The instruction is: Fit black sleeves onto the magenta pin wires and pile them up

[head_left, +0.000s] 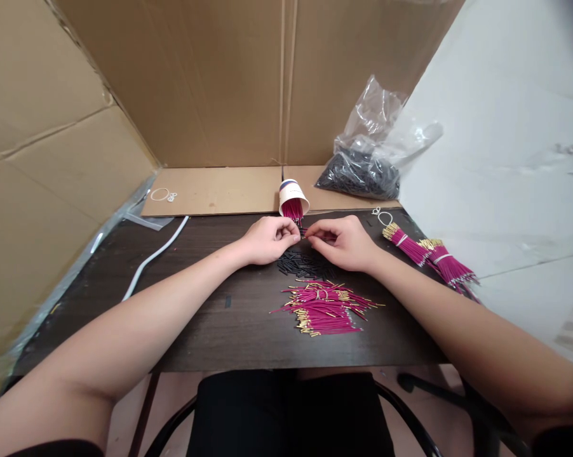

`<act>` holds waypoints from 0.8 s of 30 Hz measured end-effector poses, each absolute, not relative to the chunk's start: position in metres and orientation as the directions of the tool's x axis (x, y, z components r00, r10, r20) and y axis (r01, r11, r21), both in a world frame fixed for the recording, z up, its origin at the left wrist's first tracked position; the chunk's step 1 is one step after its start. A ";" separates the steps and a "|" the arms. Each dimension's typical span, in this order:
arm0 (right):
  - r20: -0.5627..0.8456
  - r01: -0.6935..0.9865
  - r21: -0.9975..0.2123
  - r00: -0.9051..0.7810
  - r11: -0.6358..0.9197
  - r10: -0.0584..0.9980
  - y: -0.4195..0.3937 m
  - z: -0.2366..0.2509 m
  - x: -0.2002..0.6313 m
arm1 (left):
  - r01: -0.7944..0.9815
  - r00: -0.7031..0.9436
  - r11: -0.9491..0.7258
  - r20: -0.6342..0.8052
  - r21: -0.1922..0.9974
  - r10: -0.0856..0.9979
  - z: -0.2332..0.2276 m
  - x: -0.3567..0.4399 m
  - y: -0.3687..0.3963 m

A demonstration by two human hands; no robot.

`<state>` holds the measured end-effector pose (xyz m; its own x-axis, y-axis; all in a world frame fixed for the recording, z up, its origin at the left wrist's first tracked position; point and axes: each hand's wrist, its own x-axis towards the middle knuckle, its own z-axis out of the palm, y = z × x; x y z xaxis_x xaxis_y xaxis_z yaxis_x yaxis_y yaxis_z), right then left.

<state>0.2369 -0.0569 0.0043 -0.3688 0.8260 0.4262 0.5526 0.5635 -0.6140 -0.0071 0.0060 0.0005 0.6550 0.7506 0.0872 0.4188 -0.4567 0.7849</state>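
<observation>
I've got both hands mid-desk: left hand (269, 239) & right hand (342, 242) pinch shut on 1 tiny black sleeve (302, 232), over the black sleeve pile (302, 263). Looks like sleeve-fitting step; next needs a pink wire (324, 308) from near pile, aligned carefully.

Head view, down over table (210, 330)

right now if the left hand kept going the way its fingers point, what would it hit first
Probably the right hand: the left hand points across at it, fingertips almost meeting over the small black pieces. The gap between them looks tiny, though depth is unclear.
</observation>
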 end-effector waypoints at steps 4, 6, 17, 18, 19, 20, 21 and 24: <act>0.380 0.535 -0.657 -0.375 0.532 0.846 -0.058 0.004 0.236 | 0.424 0.651 -0.449 0.080 0.787 0.755 0.001 -0.007 0.006; 0.366 0.524 -0.671 -0.380 0.524 0.849 -0.058 0.005 0.235 | 0.426 0.650 -0.452 0.083 0.783 0.755 0.001 -0.006 0.006; 0.301 0.537 -0.701 -0.373 0.469 0.877 -0.058 0.009 0.234 | 0.424 0.640 -0.435 0.077 0.794 0.765 0.003 -0.006 0.003; 0.296 0.536 -0.706 -0.371 0.463 0.880 -0.058 0.009 0.233 | 0.422 0.639 -0.432 0.077 0.797 0.765 0.003 -0.006 0.002; 0.295 0.534 -0.709 -0.370 0.461 0.881 -0.058 0.008 0.234 | 0.419 0.641 -0.431 0.076 0.799 0.764 0.003 -0.006 0.002; 0.296 0.531 -0.711 -0.370 0.461 0.881 -0.058 0.008 0.234 | 0.417 0.643 -0.430 0.075 0.801 0.763 0.003 -0.005 0.002; 0.296 0.528 -0.713 -0.371 0.462 0.880 -0.058 0.008 0.234 | 0.416 0.644 -0.430 0.075 0.801 0.761 0.003 -0.005 0.002; 0.299 0.524 -0.713 -0.374 0.466 0.878 -0.059 0.008 0.234 | 0.410 0.646 -0.434 0.081 0.802 0.759 0.003 -0.005 0.002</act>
